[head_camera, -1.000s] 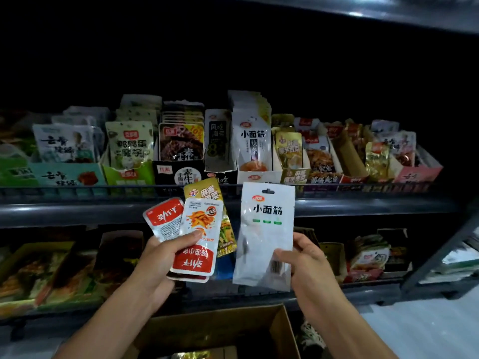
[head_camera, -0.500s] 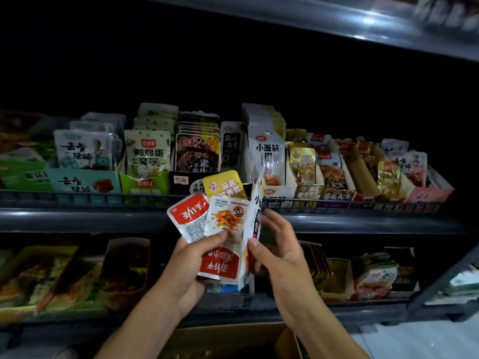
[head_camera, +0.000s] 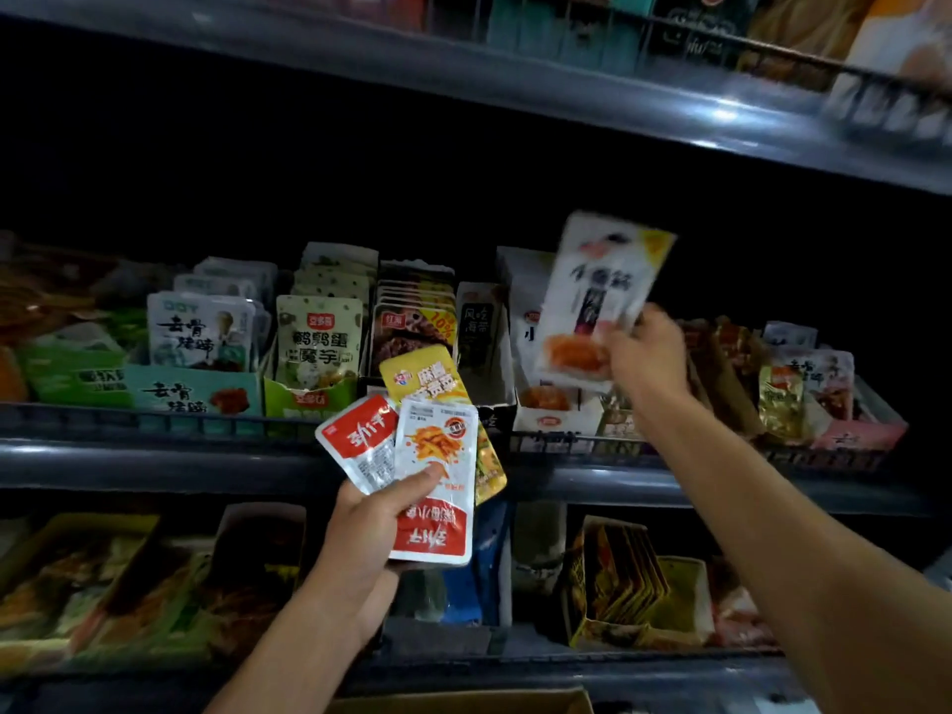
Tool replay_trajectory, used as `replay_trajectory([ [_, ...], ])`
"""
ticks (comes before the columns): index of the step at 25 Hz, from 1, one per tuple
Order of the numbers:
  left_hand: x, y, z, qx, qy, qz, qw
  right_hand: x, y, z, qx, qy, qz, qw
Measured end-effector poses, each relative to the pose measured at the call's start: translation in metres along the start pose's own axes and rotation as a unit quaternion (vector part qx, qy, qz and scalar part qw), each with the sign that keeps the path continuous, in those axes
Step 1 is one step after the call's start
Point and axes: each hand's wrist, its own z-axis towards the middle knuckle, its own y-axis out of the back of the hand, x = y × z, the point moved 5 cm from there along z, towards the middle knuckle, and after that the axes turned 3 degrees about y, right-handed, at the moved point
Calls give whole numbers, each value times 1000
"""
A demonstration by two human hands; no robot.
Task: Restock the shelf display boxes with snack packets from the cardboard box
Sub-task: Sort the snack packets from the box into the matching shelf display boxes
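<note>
Two hands | right (head_camera: 646, 355) lifts white packet (head_camera: 597, 301) | left (head_camera: 371, 528) grips packets (head_camera: 435, 476)

Her left hand (head_camera: 371, 528) sits low at centre, forearm angled up, thumb clamped across a fan of packets (head_camera: 432, 481). The right arm stretches up and forward, its hand (head_camera: 644, 360) pinching a white packet (head_camera: 600, 301) by the lower corner.

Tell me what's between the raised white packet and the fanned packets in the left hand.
In the head view, the dark kelp packet in its black display box stands between the white packet and the fanned packets.
</note>
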Motion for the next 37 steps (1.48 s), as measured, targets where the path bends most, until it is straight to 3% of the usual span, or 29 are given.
replay_trajectory([
  [2,0,-2,-3,7,5,3,1000,-11,-14,3,75,-7,-103,992],
  [5,-3,-1,-1,13,9,1,1000,-28,-15,7,51,14,-183,982],
  [8,0,1,0,10,17,0,1000,-37,-17,9,89,51,-298,949],
  [12,5,-1,-1,12,25,8,1000,-36,-27,-1,80,205,-552,805],
  [14,6,-2,0,9,27,11,1000,-25,-29,-15,43,275,-506,816],
  [15,6,-2,0,9,30,12,999,-19,-30,-26,50,282,-426,858],
  [17,8,-3,1,19,43,19,999,-10,-31,-62,153,163,-193,955],
  [18,10,-4,1,27,53,26,998,-10,-35,-88,230,53,-50,970],
  [20,15,-5,0,36,69,43,996,-22,-41,-135,331,-136,128,925],
  [21,18,-5,-1,36,71,49,996,-31,-41,-147,338,-167,162,912],
  [26,27,-3,0,12,56,57,997,-63,-29,-146,191,-223,258,921],
  [30,26,-1,3,1,41,39,998,-64,-19,-133,196,-235,312,899],
  [34,33,-14,2,10,33,63,997,-64,-2,-122,204,-164,203,944],
  [37,39,-30,4,26,32,87,995,-61,20,-106,132,-125,158,971],
])
